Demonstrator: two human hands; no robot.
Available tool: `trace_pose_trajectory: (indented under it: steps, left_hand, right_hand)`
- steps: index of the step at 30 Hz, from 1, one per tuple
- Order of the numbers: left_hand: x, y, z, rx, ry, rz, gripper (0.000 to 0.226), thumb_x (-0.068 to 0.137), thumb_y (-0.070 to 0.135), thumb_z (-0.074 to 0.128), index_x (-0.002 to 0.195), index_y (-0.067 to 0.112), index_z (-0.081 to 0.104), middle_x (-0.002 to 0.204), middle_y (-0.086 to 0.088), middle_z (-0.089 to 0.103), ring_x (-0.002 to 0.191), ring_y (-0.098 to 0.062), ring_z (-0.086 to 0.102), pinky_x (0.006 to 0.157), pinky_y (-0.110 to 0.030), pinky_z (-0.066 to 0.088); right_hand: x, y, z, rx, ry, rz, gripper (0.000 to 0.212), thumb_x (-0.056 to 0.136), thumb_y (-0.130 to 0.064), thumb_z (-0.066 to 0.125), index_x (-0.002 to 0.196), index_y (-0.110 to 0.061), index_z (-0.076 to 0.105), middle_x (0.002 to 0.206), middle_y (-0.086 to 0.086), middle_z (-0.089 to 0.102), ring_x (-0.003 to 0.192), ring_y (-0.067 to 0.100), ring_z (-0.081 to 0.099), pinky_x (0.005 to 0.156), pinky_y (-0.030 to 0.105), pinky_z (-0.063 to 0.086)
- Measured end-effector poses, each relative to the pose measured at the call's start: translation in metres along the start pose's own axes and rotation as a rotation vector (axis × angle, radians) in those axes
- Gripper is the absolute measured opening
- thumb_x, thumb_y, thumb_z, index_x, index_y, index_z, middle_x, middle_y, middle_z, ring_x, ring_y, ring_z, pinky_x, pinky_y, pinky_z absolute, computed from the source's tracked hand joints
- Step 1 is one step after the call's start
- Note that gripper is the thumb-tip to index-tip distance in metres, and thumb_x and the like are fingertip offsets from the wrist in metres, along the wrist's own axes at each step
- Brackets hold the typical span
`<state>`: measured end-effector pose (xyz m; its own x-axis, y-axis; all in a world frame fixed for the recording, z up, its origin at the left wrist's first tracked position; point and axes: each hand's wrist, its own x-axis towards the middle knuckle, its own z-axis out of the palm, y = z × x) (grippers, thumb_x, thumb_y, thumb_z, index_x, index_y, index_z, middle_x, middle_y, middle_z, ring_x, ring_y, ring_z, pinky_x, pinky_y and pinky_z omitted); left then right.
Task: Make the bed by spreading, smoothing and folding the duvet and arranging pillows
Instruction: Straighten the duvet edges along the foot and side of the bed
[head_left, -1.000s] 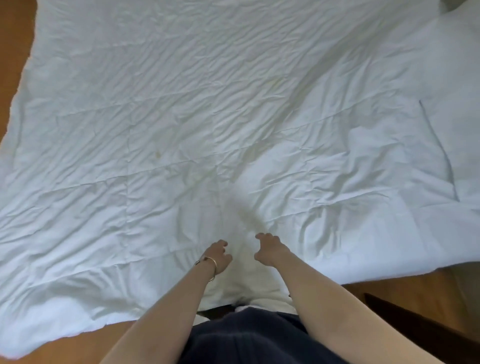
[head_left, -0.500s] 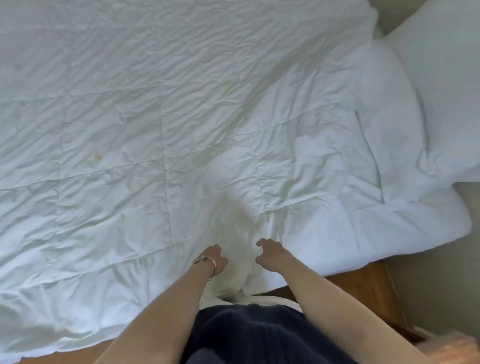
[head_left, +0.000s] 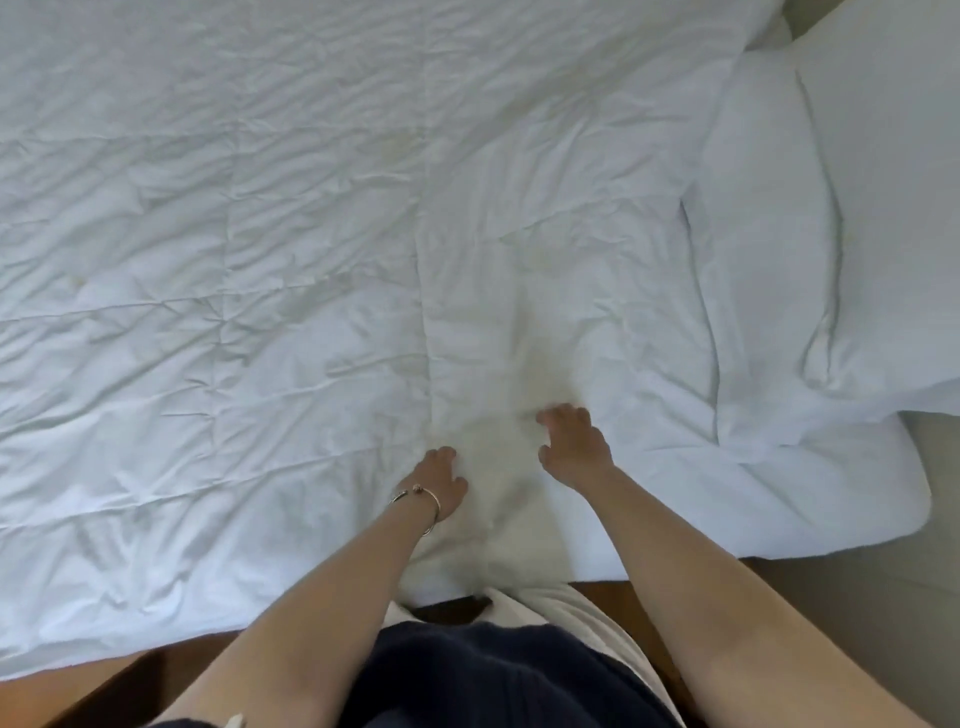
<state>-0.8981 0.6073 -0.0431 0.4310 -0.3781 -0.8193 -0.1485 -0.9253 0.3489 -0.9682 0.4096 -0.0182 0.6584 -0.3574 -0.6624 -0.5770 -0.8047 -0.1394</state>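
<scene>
A white quilted duvet (head_left: 270, 291) lies spread across the bed, creased, with its near edge just in front of me. My left hand (head_left: 439, 480), with a bracelet on the wrist, rests on the duvet near that edge; its fingers are bent down onto the fabric. A little farther in, my right hand (head_left: 571, 441) has spread, bent fingers touching the duvet. A low ridge of fabric rises between the two hands. Two white pillows (head_left: 769, 234) (head_left: 893, 171) lie along the right end, partly on top of the duvet.
The duvet's near right corner (head_left: 878, 499) hangs over the bed's edge. Brown wood (head_left: 83, 686) shows below the near edge at the left. A beige surface (head_left: 930, 613) lies to the right of the bed. My dark clothing fills the bottom centre.
The view has swung right, bringing the pillows and the duvet corner into sight. Both hands slid a little farther onto the duvet, and the right hand's fingers have spread.
</scene>
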Motion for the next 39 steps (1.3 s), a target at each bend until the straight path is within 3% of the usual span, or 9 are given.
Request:
trace_pose_trajectory:
  steps: [5,12,17,22,26,30,34,37,39]
  left_hand:
    - [0.003,0.107,0.03,-0.044,0.467,0.22,0.057,0.098,0.039,0.043,0.149,0.028,0.022,0.15,0.003,0.029,0.137,-0.018,0.028,0.108,-0.036,0.034]
    - [0.054,0.206,0.046,0.135,0.295,-0.059,0.116,0.078,0.047,0.07,0.137,0.052,-0.029,0.151,0.001,-0.038,0.141,-0.039,-0.026,0.103,-0.064,0.029]
    - [0.066,0.194,0.024,0.078,0.251,-0.154,0.113,0.081,-0.012,0.048,0.139,0.058,-0.019,0.157,-0.001,-0.009,0.139,-0.038,0.021,0.096,-0.053,0.045]
    - [0.068,0.16,-0.006,0.072,0.298,-0.11,0.096,0.088,-0.003,0.046,0.143,0.057,-0.004,0.138,-0.002,0.034,0.113,-0.035,0.053,0.09,-0.044,0.048]
    - [0.077,0.157,-0.027,-0.056,0.309,-0.175,0.09,0.084,0.006,0.05,0.145,0.052,0.003,0.144,0.003,0.032,0.12,-0.03,0.049,0.09,-0.042,0.048]
    - [0.091,0.185,-0.042,-0.369,0.544,0.091,0.082,0.078,0.016,0.052,0.147,0.045,0.018,0.153,0.004,0.021,0.142,-0.025,0.017,0.114,-0.045,0.026]
    - [0.128,0.214,-0.067,-0.52,0.517,0.263,0.082,0.075,0.068,0.051,0.142,0.06,0.003,0.161,0.006,-0.006,0.147,-0.018,-0.011,0.116,-0.042,0.0]
    - [0.149,0.21,-0.083,-0.467,0.452,0.222,0.076,0.09,0.037,0.057,0.146,0.051,0.008,0.158,-0.005,0.015,0.145,-0.023,0.016,0.114,-0.035,0.019]
    - [0.156,0.202,-0.093,-0.353,0.482,0.212,0.058,0.095,0.014,0.043,0.145,0.041,0.029,0.137,-0.008,0.049,0.124,-0.029,0.049,0.101,-0.032,0.039]
  right_hand:
    - [0.029,0.077,-0.034,0.078,0.095,-0.046,0.07,0.081,-0.005,0.05,0.143,-0.03,0.031,0.148,0.001,0.022,0.136,0.024,0.023,0.099,0.039,0.043]
    - [0.074,0.129,-0.072,0.184,-0.097,-0.228,0.096,0.082,-0.002,0.054,0.152,-0.037,-0.002,0.16,-0.01,0.008,0.145,0.015,0.021,0.094,0.034,0.044]
    - [0.078,0.123,-0.083,0.261,0.097,-0.224,0.084,0.081,-0.012,0.058,0.152,-0.026,0.015,0.157,-0.003,0.023,0.137,0.024,0.035,0.102,0.037,0.039]
    - [0.1,0.113,-0.108,0.967,0.184,0.3,0.101,0.08,-0.032,0.074,0.152,-0.038,0.003,0.159,0.009,0.006,0.135,0.035,0.037,0.102,0.045,0.041]
    - [0.118,0.092,-0.122,0.999,0.162,0.0,0.114,0.074,-0.011,0.075,0.151,-0.041,-0.003,0.158,-0.007,0.013,0.142,0.017,0.026,0.112,0.034,0.035]
    - [0.126,0.069,-0.128,0.956,0.053,-0.112,0.105,0.08,0.0,0.062,0.148,-0.053,0.001,0.137,-0.013,0.036,0.115,0.006,0.044,0.075,0.014,0.047]
    - [0.138,0.083,-0.148,1.108,-0.019,-0.206,0.082,0.078,0.01,0.05,0.137,-0.047,0.041,0.145,-0.004,0.046,0.126,0.012,0.048,0.087,0.026,0.052]
    - [0.137,0.087,-0.168,1.274,-0.087,-0.232,0.069,0.07,0.022,0.038,0.117,-0.027,0.047,0.132,0.01,0.059,0.085,0.012,0.057,0.06,0.017,0.043]
    - [0.137,0.073,-0.178,1.31,-0.162,-0.335,0.064,0.07,0.02,0.042,0.119,-0.021,0.041,0.12,0.004,0.068,0.073,0.01,0.052,0.065,0.018,0.044]
